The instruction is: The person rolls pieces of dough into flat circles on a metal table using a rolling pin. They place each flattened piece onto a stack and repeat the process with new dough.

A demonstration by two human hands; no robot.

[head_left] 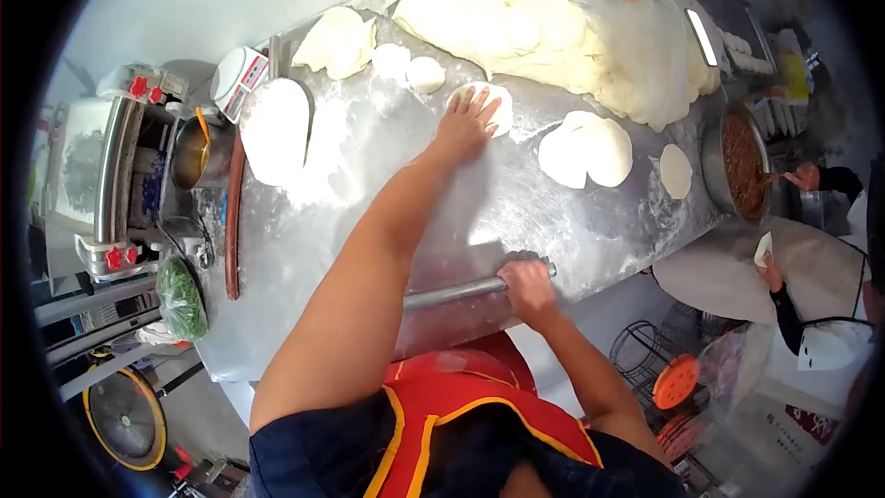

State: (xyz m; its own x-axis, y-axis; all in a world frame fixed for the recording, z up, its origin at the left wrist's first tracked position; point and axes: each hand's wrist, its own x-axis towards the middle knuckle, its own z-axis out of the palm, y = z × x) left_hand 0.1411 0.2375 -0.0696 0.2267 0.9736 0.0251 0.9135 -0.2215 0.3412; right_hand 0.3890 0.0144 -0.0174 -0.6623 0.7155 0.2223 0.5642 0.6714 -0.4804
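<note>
My left hand (pixel 464 129) lies flat with fingers spread on a small round of dough (pixel 501 103) near the middle of the steel table. Close to the table's front edge, my right hand (pixel 529 291) is wrapped round a metal rolling pin (pixel 452 293). Left of the pressed round sit two small dough balls (pixel 426 75) and a flat irregular dough piece (pixel 336 42). To its right are overlapping flat dough rounds (pixel 608 152) and a single thin round (pixel 676 171). Behind them spreads a large dough mass (pixel 516 32), partly under plastic.
At the right, a co-worker's hand (pixel 804 176) holds a utensil in a bowl of brown filling (pixel 741 152); their other hand (pixel 771 272) holds a wrapper. Leftward are a scale (pixel 238 77), a pot (pixel 192 155), a long brown rod (pixel 234 231) and a roller machine (pixel 112 171).
</note>
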